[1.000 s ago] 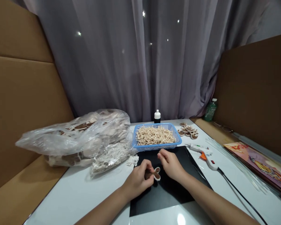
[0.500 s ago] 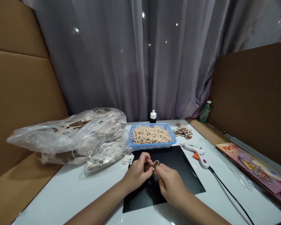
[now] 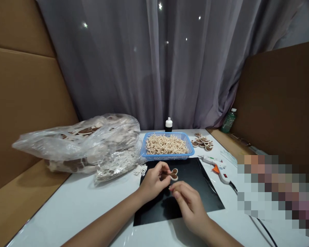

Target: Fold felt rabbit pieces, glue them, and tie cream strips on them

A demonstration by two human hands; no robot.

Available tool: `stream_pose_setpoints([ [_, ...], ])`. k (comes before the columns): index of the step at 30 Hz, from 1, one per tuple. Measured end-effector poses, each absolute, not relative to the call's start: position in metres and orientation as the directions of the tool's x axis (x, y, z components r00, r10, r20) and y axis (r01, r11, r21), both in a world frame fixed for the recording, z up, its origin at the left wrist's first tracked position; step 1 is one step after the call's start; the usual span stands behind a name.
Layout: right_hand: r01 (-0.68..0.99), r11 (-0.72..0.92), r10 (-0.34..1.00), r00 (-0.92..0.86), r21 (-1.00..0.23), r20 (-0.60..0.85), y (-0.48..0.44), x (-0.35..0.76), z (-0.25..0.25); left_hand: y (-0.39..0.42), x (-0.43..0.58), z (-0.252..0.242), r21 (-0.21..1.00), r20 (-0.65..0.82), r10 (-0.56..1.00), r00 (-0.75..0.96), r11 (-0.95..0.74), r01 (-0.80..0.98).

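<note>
My left hand (image 3: 156, 180) pinches a flat brown piece with a pale edge (image 3: 174, 174). Two rounded lobes of that piece stick out past the fingertips; the rest is hidden by the fingers. Just below and to the right, my right hand (image 3: 189, 200) is closed with thumb and fingertips together. A tiny pale bit shows at those fingertips, too small to name. Both hands are over a black sheet (image 3: 180, 212) on the white table.
Behind the sheet stands a blue basket (image 3: 167, 158) of short pale strings. A glue gun (image 3: 221, 173) lies right, its cord running forward. Brown pieces (image 3: 202, 142) are piled beyond it. Plastic bags (image 3: 92, 151) fill the left. A white-capped bottle (image 3: 168, 124) stands behind.
My right hand has drawn slightly down and away from my left hand. More of the brown piece now shows past the left fingertips. The view has shifted a little.
</note>
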State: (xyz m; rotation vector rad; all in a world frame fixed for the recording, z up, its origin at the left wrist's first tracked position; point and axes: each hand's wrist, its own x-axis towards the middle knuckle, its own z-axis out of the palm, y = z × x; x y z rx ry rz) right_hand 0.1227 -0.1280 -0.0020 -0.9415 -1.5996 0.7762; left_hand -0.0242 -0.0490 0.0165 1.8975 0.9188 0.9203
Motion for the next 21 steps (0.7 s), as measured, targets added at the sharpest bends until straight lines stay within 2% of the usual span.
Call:
stream_pose_setpoints([
  [4, 0.017, 0.409, 0.911, -0.067, -0.912, 0.407, -0.124, 0.124, -0.005, -0.051, -0.016, 0.021, 0.868, 0.238, 0.832, 0.502, -0.414, 0.274],
  [10, -0.096, 0.366, 0.928, -0.032, -0.926, 0.370, -0.122, 0.125, -0.011, -0.048, -0.005, 0.024, 0.831, 0.307, 0.800, 0.516, -0.490, 0.265],
  [14, -0.285, 0.328, 0.944, 0.061, -0.901, 0.324, -0.118, 0.125, -0.014, -0.042, -0.002, 0.020, 0.919, 0.237, 0.848, 0.474, -0.354, 0.175],
  [17, -0.549, 0.192, 0.980, 0.069, -0.814, 0.185, -0.115, 0.124, -0.010, -0.038, -0.002, 0.018, 0.973, 0.175, 0.891, 0.419, -0.220, 0.063],
  [21, -0.848, -0.064, 0.996, -0.020, -0.526, -0.088, -0.103, 0.129, -0.005, -0.039, 0.000, 0.019, 0.994, 0.102, 0.917, 0.385, -0.104, -0.016],
])
